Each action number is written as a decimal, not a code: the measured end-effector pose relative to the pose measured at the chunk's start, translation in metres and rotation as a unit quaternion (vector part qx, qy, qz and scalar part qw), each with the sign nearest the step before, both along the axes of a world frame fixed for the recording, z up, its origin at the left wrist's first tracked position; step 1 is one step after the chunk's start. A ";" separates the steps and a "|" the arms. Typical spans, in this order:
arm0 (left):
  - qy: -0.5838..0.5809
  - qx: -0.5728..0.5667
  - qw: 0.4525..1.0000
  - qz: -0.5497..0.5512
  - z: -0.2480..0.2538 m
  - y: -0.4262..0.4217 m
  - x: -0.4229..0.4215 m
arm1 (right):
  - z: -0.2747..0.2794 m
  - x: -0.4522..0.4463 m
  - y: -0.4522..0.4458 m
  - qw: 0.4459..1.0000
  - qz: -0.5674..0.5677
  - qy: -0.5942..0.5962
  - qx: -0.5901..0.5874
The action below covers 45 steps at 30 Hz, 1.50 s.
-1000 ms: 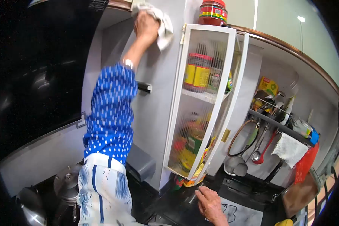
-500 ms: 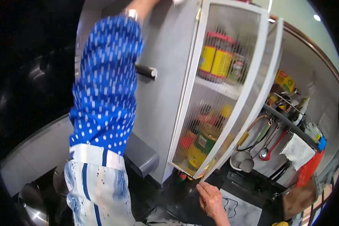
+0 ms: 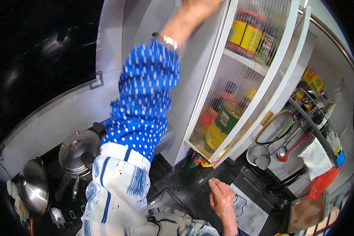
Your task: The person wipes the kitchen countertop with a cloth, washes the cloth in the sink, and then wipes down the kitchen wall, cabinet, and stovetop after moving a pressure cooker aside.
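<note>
My left hand (image 3: 198, 8), in a blue dotted sleeve (image 3: 141, 94), reaches up against the grey wall panel (image 3: 196, 51) beside the cabinet. Its fingers are cut off by the top edge, and no cloth can be made out in it. My right hand (image 3: 223, 198) is low over the black counter (image 3: 185, 181), back up, its fingers loosely bent with nothing visible in them. Above it stands the white-framed cabinet (image 3: 244, 63) with ribbed panes, holding a red-lidded jar (image 3: 246, 33) and several bottles. A marble-patterned board (image 3: 253, 218) lies right of this hand.
A lidded pot (image 3: 79, 147) and a steel lid (image 3: 33, 187) are at the lower left, under a dark glossy panel (image 3: 43, 47). At the right hang ladles (image 3: 282, 151), a white cloth (image 3: 316, 157) and a red bag (image 3: 322, 183). A sink edge (image 3: 167, 196) shows below.
The view has tipped down and shifted. My left hand has come down from the upper wall, and the white cloth it held has left view. My right hand is now below the cabinet's lower corner, apart from it.
</note>
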State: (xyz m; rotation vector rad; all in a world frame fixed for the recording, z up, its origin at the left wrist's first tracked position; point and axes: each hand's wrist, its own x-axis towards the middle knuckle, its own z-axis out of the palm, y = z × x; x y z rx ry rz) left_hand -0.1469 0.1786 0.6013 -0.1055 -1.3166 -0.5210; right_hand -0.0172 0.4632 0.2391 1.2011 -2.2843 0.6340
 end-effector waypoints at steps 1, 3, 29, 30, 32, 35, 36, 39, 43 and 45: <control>0.001 0.001 1.000 0.003 -0.013 0.005 0.000 | -0.001 0.003 0.001 1.000 0.003 -0.008 0.005; -0.040 -0.039 0.995 0.079 -0.048 0.021 0.013 | -0.005 0.008 0.003 1.000 0.014 -0.017 0.014; -0.375 0.299 0.877 0.040 -0.198 -0.188 -0.085 | -0.041 0.032 0.021 0.995 0.019 -0.098 0.010; -0.338 0.304 0.891 0.021 -0.200 -0.170 -0.073 | -0.041 0.033 0.020 0.996 0.012 -0.092 0.004; -0.257 0.315 0.913 -0.016 -0.196 -0.127 -0.045 | -0.040 0.033 0.020 0.994 0.017 -0.109 0.005; -0.251 0.295 0.918 -0.083 -0.231 -0.105 -0.044 | -0.040 0.034 0.022 0.993 0.042 -0.112 0.024; -0.361 0.163 0.903 0.170 -0.259 -0.119 -0.073 | -0.042 0.034 0.023 0.992 0.049 -0.117 0.029; -0.353 0.096 0.931 0.008 -0.293 -0.017 -0.008 | -0.043 0.030 0.018 0.992 0.083 -0.096 0.003; -0.252 0.103 0.962 0.023 -0.344 0.078 0.029 | -0.039 0.028 0.013 0.991 0.105 -0.072 0.029; -0.230 0.152 0.960 0.042 -0.338 0.079 0.023 | -0.041 0.025 0.016 0.991 0.105 -0.077 0.025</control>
